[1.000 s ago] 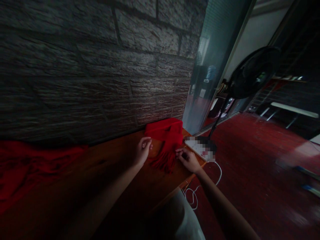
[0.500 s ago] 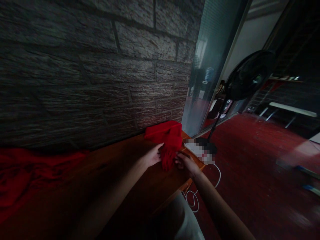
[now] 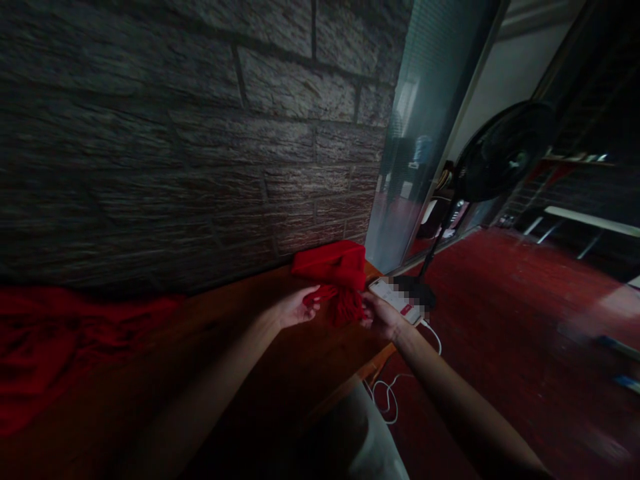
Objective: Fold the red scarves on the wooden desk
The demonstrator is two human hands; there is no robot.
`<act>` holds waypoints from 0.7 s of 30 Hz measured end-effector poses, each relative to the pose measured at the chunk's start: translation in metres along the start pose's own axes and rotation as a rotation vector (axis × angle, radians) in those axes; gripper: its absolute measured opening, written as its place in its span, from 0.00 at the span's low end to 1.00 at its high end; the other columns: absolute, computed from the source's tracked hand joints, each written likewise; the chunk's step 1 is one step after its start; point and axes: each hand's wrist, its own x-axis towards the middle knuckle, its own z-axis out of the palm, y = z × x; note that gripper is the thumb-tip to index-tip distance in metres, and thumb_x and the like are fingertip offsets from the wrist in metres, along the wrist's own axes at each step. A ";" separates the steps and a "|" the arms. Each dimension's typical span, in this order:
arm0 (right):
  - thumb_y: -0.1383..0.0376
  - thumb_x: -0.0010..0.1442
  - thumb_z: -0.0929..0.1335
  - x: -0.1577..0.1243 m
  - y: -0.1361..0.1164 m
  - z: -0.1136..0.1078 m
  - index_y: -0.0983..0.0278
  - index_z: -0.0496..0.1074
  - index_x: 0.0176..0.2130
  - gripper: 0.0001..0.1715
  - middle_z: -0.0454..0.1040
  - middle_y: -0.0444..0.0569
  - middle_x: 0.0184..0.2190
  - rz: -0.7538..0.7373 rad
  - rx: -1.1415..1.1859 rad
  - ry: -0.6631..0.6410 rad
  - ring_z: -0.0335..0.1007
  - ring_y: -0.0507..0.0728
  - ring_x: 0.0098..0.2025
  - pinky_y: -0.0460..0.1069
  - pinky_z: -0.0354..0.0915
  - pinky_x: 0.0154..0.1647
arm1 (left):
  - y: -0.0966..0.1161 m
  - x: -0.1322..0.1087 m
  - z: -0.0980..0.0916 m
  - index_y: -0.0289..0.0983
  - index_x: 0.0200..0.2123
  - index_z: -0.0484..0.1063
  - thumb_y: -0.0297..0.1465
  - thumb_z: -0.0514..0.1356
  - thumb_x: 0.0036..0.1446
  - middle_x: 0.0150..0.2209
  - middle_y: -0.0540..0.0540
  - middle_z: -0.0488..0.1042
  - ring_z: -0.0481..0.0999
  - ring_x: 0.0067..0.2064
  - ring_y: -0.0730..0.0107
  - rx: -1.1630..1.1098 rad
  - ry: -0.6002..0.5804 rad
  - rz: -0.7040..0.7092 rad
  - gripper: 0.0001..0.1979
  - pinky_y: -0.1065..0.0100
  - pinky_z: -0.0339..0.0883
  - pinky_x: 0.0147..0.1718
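A folded red cloth (image 3: 330, 261) lies at the far end of the wooden table (image 3: 260, 293), against the stone wall. Red fringe strands (image 3: 345, 308) hang from its near edge onto the wood. My left hand (image 3: 299, 307) pinches some of the strands and holds them out to the left. On the other side, my right hand (image 3: 375, 315) has its fingers closed at the right edge of the fringe, strands between them.
A phone-like white device (image 3: 393, 297) with a white cable (image 3: 433, 337) lies at the table's right corner. More red cloth (image 3: 65, 340) is bunched at the left. A black standing fan (image 3: 500, 153) is beyond the table.
My left hand has moved slightly left and now holds strands pulled away from the fringe. My right hand has closed on the fringe's right side. The view has shifted slightly.
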 end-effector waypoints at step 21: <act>0.70 0.60 0.68 0.004 0.007 -0.010 0.64 0.69 0.36 0.02 0.76 0.44 0.31 -0.048 0.123 0.114 0.73 0.47 0.26 0.38 0.59 0.19 | -0.009 0.049 0.008 0.36 0.37 0.70 0.34 0.68 0.52 0.31 0.48 0.77 0.76 0.29 0.71 0.373 0.195 0.188 0.13 0.69 0.70 0.31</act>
